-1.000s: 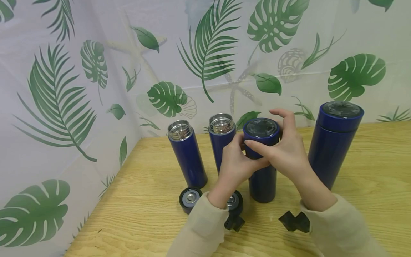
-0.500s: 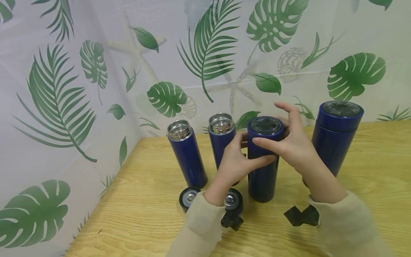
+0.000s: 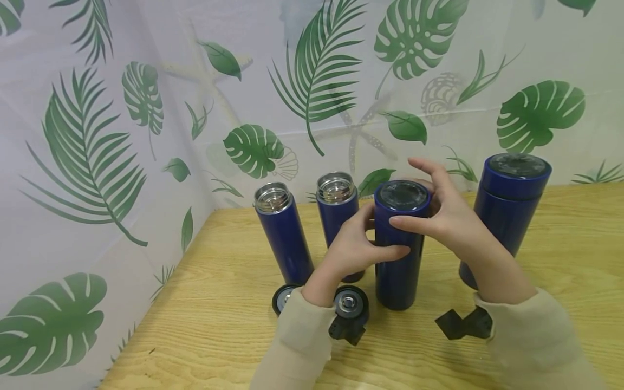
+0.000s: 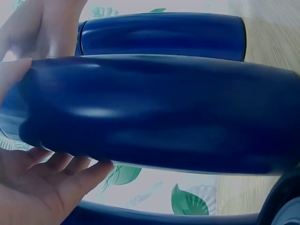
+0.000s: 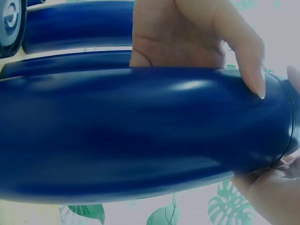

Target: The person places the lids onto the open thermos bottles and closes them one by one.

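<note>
Blue capped bottle (image 3: 396, 284) stands on the counter (image 3: 170, 336), right of two uncapped bottles (image 3: 285, 244) and behind and right of two loose caps (image 3: 348, 304). Left hand (image 3: 355, 246) is half closed around the upper body; right hand (image 3: 448, 219) is half closed around the cap (image 3: 403, 196), one finger raised clear. Cap appears seated; probable step: unscrewing. Next move likely requires holding the body steady while turning the cap.

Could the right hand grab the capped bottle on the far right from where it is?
Probably yes, but the right hand is busy holding the lid of the bottle in front. Once it lets go, the far-right bottle stands upright close by, with nothing seen standing between them.
</note>
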Motion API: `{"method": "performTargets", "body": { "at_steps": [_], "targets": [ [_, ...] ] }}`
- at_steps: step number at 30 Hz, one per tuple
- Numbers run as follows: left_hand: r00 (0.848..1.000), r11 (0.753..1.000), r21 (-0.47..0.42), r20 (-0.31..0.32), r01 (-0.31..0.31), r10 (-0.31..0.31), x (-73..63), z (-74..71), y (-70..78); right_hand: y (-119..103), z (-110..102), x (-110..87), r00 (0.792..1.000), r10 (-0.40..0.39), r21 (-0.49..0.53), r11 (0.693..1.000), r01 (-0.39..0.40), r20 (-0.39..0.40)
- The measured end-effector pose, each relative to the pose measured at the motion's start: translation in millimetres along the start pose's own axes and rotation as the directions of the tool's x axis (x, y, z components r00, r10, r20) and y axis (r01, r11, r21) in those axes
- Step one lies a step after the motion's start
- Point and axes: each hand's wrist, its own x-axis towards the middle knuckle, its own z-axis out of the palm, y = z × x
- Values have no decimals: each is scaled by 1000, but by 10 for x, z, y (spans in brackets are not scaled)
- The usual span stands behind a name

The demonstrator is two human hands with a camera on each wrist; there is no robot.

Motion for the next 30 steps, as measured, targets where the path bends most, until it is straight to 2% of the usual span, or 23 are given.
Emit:
{"method": "performTargets", "body": {
  "at_steps": [4, 7, 9, 13, 16, 24, 30],
  "targets": [
    [1000, 1000, 5, -13, -1, 1, -4, 14, -2, -4, 14, -1, 1000, 17, -80, 997, -17, 5],
    [999, 1000, -8, -33, -11, 11, -10, 39, -1, -11, 41, -2, 999, 44, -193, 980, -47, -19],
    [999, 1000, -22, -46, -15, 14, -13, 56, -2, -18, 64, 1, 997, 65, -233, 970, -73, -41],
    [997, 998, -41, -70, -37, 34, -10, 93, -6, -36, 97, 14, 989, 125, -231, 963, -141, -79],
    [994, 997, -36, -88, -68, 64, -11, 119, -8, -39, 109, 21, 985, 143, -217, 963, -161, -98],
    [988, 996, -23, -125, -91, 87, -16, 116, -24, 16, 141, 23, 983, 40, -226, 971, -80, -178],
    [986, 991, -24, -112, -130, 126, 13, 107, -41, 41, 122, 14, 984, -13, -234, 972, -30, -180]
  ]
}}
